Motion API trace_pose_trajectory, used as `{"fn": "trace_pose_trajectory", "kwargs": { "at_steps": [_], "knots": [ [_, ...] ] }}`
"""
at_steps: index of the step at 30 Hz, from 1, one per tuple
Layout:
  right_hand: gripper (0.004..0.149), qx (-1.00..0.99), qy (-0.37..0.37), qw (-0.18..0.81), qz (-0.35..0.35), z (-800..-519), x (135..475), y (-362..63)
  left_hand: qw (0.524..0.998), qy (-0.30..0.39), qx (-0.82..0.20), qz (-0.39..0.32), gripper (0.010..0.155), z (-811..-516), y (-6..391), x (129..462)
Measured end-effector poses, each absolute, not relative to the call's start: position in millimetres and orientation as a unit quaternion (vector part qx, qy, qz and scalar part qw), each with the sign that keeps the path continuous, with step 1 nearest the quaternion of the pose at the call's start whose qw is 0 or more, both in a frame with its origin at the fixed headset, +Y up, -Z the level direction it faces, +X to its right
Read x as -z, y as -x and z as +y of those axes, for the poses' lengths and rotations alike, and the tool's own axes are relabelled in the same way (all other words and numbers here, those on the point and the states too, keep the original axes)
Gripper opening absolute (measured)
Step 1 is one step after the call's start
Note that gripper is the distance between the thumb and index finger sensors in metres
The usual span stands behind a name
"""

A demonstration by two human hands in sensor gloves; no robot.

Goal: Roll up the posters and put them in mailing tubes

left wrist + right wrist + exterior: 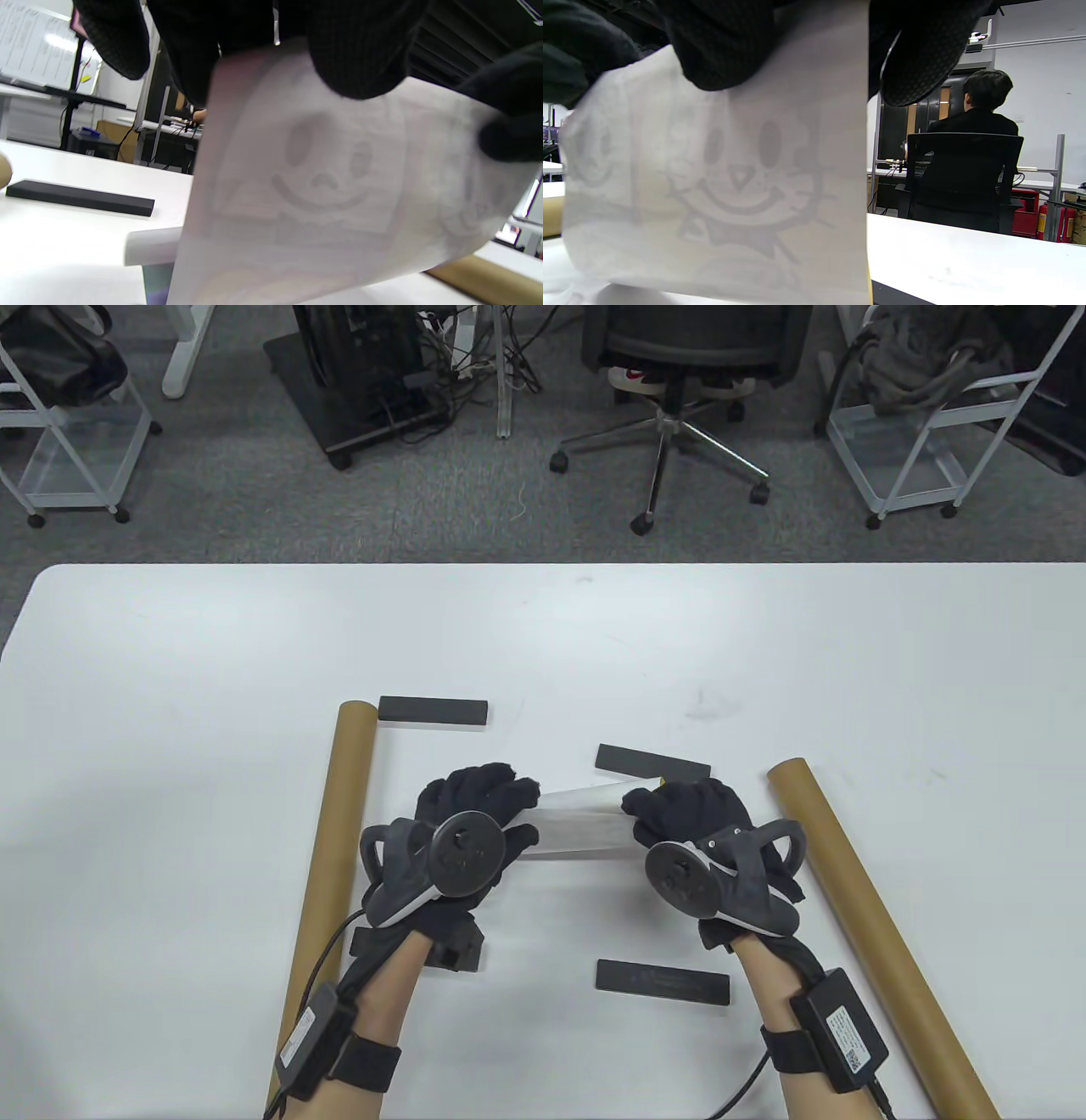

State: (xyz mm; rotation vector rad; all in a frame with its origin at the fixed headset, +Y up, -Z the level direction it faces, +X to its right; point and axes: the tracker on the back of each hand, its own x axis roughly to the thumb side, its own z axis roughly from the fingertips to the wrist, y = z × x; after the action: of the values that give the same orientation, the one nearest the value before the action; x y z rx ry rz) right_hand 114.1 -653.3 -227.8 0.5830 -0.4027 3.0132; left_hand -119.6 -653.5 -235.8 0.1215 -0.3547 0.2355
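Left hand (462, 836) and right hand (696, 836) gripping a pale rolled poster (581, 831) at frame centre, faint cartoon faces showing through, brown tubes (327, 882) flanking.

white table (212, 645) with two cardboard tubes (327, 882) (874, 925) and four black bars (433, 711)

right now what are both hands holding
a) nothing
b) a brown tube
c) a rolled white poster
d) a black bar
c: the left hand and right hand each grip one end of the rolled poster, lifted off the table; both tubes lie flat beside them, untouched.
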Motion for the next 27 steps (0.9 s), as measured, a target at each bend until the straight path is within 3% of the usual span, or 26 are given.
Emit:
{"fn": "trace_pose_trajectory", "kwargs": {
  "at_steps": [7,12,15,19,27],
  "knots": [
    [0.04,-0.971,-0.191,0.029,-0.141,-652,220,-117,0.97,-0.135,0.008,-0.204,0.056,-654,83,222],
    [0.042,-0.972,-0.176,0.045,-0.148,-651,219,-126,0.968,-0.116,-0.013,-0.222,0.043,-657,75,232],
    [0.051,-0.972,-0.186,0.034,-0.139,-653,220,-122,0.971,-0.098,-0.029,-0.217,0.042,-661,74,235],
    [0.048,-0.969,-0.22,0.035,-0.103,-657,220,-112,0.971,-0.091,-0.026,-0.218,0.042,-663,76,237],
    [0.058,-0.973,-0.222,0.02,-0.055,-663,223,-111,0.969,-0.058,-0.013,-0.242,0.047,-664,78,234]
  ]
}}
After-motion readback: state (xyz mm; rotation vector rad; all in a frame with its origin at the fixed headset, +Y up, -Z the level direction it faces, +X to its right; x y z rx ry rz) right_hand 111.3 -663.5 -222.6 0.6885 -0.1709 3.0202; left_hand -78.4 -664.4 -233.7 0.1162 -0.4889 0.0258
